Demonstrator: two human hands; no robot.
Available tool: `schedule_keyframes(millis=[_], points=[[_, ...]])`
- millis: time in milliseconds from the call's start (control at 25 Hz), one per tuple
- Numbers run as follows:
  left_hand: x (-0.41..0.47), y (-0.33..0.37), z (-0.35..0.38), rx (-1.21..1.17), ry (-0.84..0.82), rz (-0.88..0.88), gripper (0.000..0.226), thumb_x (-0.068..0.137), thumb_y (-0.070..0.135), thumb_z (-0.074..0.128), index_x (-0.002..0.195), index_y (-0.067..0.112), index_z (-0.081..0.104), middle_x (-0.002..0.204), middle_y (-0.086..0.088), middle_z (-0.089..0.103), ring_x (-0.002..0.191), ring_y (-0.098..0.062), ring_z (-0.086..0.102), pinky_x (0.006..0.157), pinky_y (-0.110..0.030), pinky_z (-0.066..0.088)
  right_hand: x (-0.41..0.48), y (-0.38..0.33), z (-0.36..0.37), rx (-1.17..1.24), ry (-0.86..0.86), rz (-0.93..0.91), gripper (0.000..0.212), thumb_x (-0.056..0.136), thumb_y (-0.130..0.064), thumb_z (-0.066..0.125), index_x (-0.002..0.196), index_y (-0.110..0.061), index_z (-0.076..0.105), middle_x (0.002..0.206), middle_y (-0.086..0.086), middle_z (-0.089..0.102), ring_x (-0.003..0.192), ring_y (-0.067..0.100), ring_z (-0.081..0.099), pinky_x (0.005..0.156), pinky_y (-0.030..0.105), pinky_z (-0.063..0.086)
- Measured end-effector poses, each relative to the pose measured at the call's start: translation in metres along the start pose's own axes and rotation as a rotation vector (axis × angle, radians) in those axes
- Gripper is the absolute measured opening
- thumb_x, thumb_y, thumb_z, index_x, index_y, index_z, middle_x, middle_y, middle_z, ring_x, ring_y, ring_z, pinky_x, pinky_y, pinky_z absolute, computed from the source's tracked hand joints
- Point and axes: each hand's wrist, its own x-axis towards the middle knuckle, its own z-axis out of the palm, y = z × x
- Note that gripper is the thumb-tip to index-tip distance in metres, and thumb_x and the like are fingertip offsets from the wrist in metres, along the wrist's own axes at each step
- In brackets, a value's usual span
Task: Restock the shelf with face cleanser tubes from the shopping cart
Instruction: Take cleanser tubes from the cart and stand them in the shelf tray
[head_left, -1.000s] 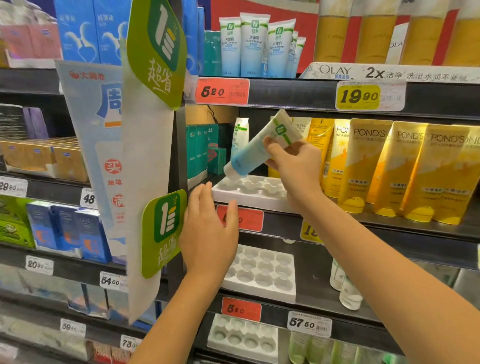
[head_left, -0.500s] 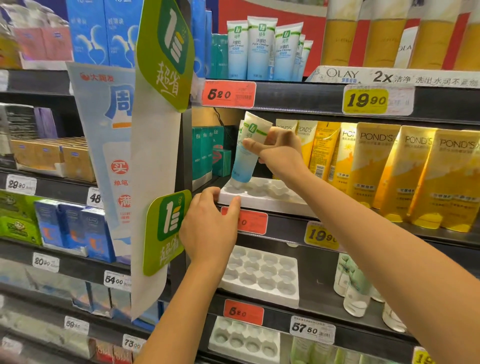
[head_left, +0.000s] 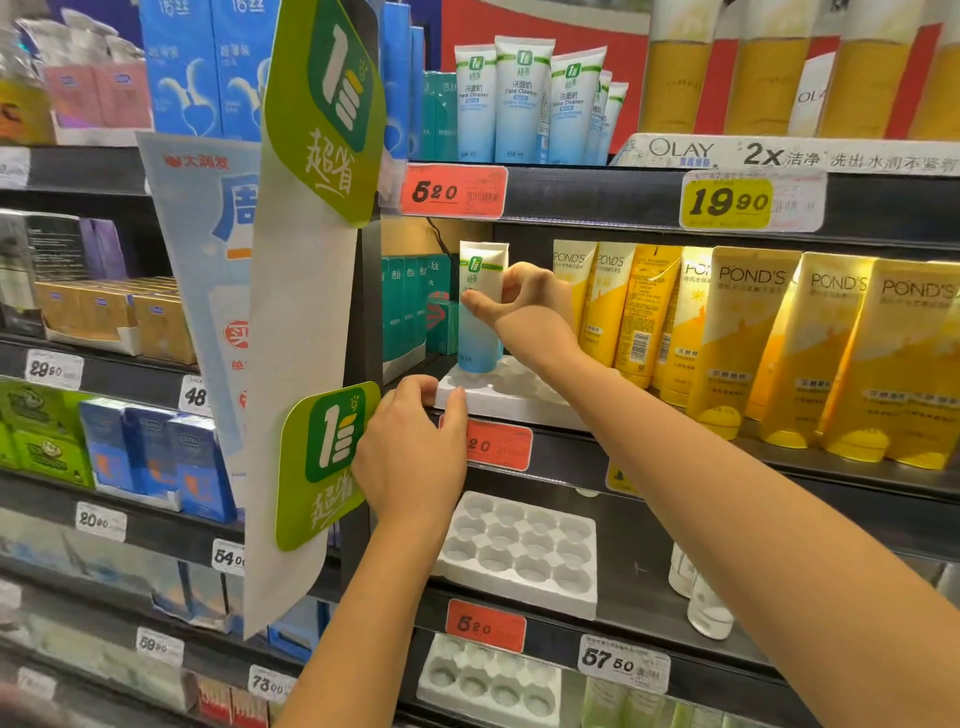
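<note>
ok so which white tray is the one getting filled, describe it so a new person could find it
Find the row of yellow Pond's tubes; the tray sits on that same shelf, just to their left. The left hand grips its front corner and the right hand holds a blue-and-white cleanser tube upright in it, whereas the lower trays show only empty sockets.

One view is supplied — a wide-angle camera worn on the head. The dark metal shelving (head_left: 597, 197) is faced from close by, slightly downward, near enough that the white moulded plastic tray (head_left: 493, 402) is reached by the left hand (head_left: 410, 457) and the white-and-blue face cleanser tube (head_left: 478, 343) by the right hand (head_left: 530, 306). Its front edges are shown slanted — lower toward the right.
</note>
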Motion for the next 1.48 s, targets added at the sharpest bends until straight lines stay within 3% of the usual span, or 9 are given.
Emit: schedule_keyframes(millis=[160,320,480,640,880,1040,1240,1320,1480], points=[[-0.001,0.000,0.003,0.007,-0.003,0.007,0.030,0.092,0.045,0.049,0.112,0.025,0.061,0.102,0.003,0.065,0.082,-0.007,0.047,0.053,-0.017,0.026,-0.001,-0.001,0.005,-0.082,0.028,0.044,0.041,0.082,-0.048,0.066,0.098,-0.011,0.060,0.100,0.005,0.068,0.077,0.011,0.055,0.047,0.015,0.033],[0.001,-0.004,0.002,-0.045,-0.044,0.020,0.027,0.094,0.038,0.049,0.114,0.024,0.059,0.106,0.003,0.064,0.087,-0.009,0.052,0.064,-0.024,0.038,-0.005,-0.002,-0.003,-0.032,-0.051,0.071,0.040,0.083,-0.044,0.066,0.100,-0.009,0.058,0.097,0.005,0.065,0.074,0.010,0.054,0.051,0.019,0.039],[-0.006,-0.009,-0.006,-0.351,-0.079,0.049,0.020,0.093,0.026,0.054,0.112,0.026,0.060,0.102,0.006,0.064,0.079,-0.005,0.061,0.064,-0.016,0.050,-0.031,-0.005,-0.031,0.062,0.023,0.065,0.030,0.089,-0.035,0.061,0.107,-0.011,0.059,0.097,0.002,0.065,0.087,0.012,0.059,0.066,0.017,0.048],[-0.033,-0.025,-0.020,-0.645,-0.177,0.027,0.017,0.091,0.019,0.056,0.103,0.027,0.064,0.095,0.011,0.067,0.080,0.000,0.061,0.065,-0.009,0.048,-0.110,0.000,-0.080,0.328,0.134,0.042,0.011,0.092,-0.023,0.057,0.098,-0.015,0.063,0.082,0.000,0.070,0.066,0.003,0.063,0.053,0.014,0.048],[-0.114,-0.070,-0.022,-0.709,-0.642,-0.089,0.013,0.089,0.023,0.060,0.098,0.030,0.066,0.090,0.014,0.069,0.078,-0.005,0.063,0.068,-0.018,0.051,-0.307,0.053,-0.109,0.359,0.280,0.530,0.012,0.092,-0.017,0.056,0.087,-0.013,0.066,0.072,0.003,0.071,0.053,0.007,0.056,0.050,0.017,0.047],[-0.192,-0.100,-0.016,-0.495,-1.165,-0.126,0.011,0.089,0.024,0.062,0.096,0.030,0.067,0.090,0.008,0.069,0.083,-0.006,0.063,0.069,-0.016,0.048,-0.453,0.067,-0.117,0.299,0.290,0.908,0.015,0.092,-0.014,0.056,0.084,-0.008,0.067,0.069,0.004,0.070,0.054,0.010,0.055,0.050,0.018,0.046],[-0.301,-0.102,-0.022,-0.340,-1.600,-0.167,0.010,0.090,0.020,0.061,0.095,0.026,0.067,0.091,0.000,0.070,0.083,-0.011,0.066,0.062,-0.015,0.048,-0.609,0.049,-0.168,0.238,0.391,1.342,0.004,0.086,-0.006,0.064,0.087,-0.007,0.068,0.064,0.002,0.072,0.049,0.004,0.059,0.047,0.015,0.044],[-0.345,-0.086,-0.025,-0.327,-1.705,-0.151,0.010,0.091,0.018,0.060,0.094,0.025,0.067,0.092,-0.001,0.071,0.088,-0.018,0.067,0.064,-0.018,0.050,-0.652,0.037,-0.201,0.213,0.502,1.415,0.005,0.085,-0.002,0.064,0.086,-0.005,0.068,0.061,0.003,0.071,0.047,0.005,0.059,0.044,0.014,0.043],[-0.430,-0.032,-0.034,-0.341,-1.805,-0.052,0.012,0.092,0.019,0.058,0.100,0.020,0.067,0.090,0.003,0.069,0.080,-0.009,0.064,0.062,-0.013,0.046,-0.706,0.015,-0.272,0.120,0.612,1.414,0.009,0.087,-0.004,0.062,0.084,-0.008,0.069,0.063,0.003,0.071,0.048,0.007,0.058,0.046,0.018,0.044]])
